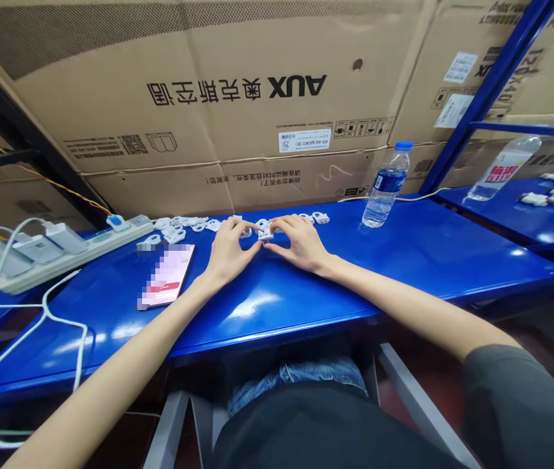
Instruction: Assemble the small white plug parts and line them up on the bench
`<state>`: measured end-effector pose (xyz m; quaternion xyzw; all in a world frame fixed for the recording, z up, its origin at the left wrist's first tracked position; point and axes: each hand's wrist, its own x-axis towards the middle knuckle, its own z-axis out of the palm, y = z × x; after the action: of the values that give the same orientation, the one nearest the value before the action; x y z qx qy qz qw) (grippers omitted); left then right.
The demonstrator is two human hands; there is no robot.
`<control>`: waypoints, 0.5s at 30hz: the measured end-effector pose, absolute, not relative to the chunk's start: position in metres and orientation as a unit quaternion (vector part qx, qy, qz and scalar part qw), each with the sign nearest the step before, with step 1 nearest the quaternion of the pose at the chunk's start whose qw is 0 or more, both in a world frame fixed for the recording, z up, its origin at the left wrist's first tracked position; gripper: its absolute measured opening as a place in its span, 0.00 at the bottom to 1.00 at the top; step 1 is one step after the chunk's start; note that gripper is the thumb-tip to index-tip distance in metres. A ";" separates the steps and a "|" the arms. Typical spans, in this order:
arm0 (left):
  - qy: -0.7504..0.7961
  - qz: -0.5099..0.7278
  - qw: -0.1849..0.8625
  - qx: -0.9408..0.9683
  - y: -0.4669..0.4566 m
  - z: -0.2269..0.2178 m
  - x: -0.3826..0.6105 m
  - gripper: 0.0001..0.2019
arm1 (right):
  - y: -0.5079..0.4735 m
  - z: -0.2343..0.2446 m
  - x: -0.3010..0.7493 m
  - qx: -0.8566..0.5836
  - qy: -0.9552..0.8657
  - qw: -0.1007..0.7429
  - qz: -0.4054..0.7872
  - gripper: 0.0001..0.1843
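Note:
Near the middle of the blue tabletop [257,306], a small white plastic piece [264,232] is pinched between both hands. My left hand [231,247] has thumb and fingers closed on its left side. From the other side, my right hand [302,242] grips it with fingertips and thumb. What the piece is exactly is too small to tell. More white plastic pieces [175,233], some with ring-shaped parts, lie in a row behind and left of my hands. One similar white piece [320,218] rests just beyond my right hand.
A phone [172,273] lies left of my left arm. A power strip [105,246] with chargers and white cables [45,306] occupies the left side. A water bottle [387,185] stands at the right; another bottle [504,169] leans beyond the blue frame. Large cardboard boxes [238,39] wall the back.

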<state>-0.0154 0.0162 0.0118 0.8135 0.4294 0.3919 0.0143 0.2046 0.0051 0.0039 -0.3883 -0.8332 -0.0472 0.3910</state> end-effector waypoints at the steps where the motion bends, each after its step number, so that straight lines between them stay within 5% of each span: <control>1: 0.435 0.392 0.017 0.811 0.017 0.011 -0.016 0.12 | 0.005 0.004 0.205 -0.389 -0.833 0.391 -0.048 0.14; 15: 0.463 0.360 0.019 0.810 0.017 0.009 -0.015 0.10 | 0.003 0.007 0.204 -0.412 -0.833 0.369 -0.035 0.15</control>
<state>-0.0151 0.0171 0.0087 0.8100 0.4628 0.3598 0.0189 0.2043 0.0025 0.0071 -0.4117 -0.8327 -0.0350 0.3686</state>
